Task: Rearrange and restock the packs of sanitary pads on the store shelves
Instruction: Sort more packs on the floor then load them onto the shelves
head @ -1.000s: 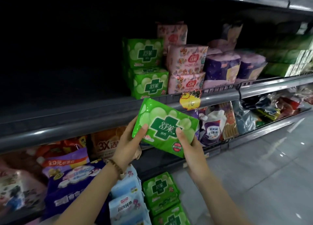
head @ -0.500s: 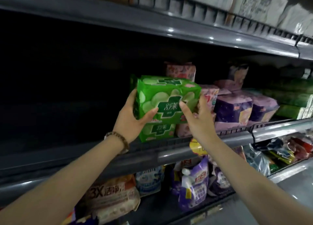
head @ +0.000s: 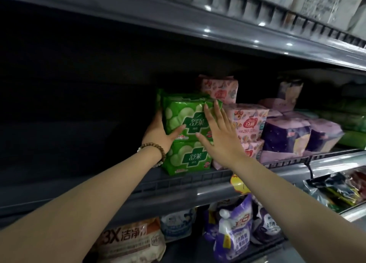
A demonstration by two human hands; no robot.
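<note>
The top green pack [head: 179, 117] sits on the lower green pack [head: 187, 158], the two stacked at the front of the middle shelf [head: 118, 185]. Their front faces are nearly flush, and the lower one's bottom edge touches the shelf's low slotted rail [head: 217, 176].

The left hand [head: 158, 132] grips the top pack's left edge. Its thumb lies across the front, and its fingers go round the side out of sight. The right hand [head: 219, 134] is flat and spread, with straight fingers pressing on the pack's front right part and their tips at its upper right corner. A beaded bracelet [head: 158, 151] circles the left wrist.

Just beside the stack on the right, pink packs [head: 248, 122] stand touching it or nearly so; the hand covers the seam. Purple packs [head: 285, 136] follow further right. To the left of the stack the shelf runs on as a dark, open stretch. Above the top pack there is a dark gap up to the underside of the upper shelf [head: 178, 19].

A yellow price tag [head: 237, 184] hangs on the front lip of the middle shelf. Below it, purple pouches [head: 235, 231] stand on the next level down.
</note>
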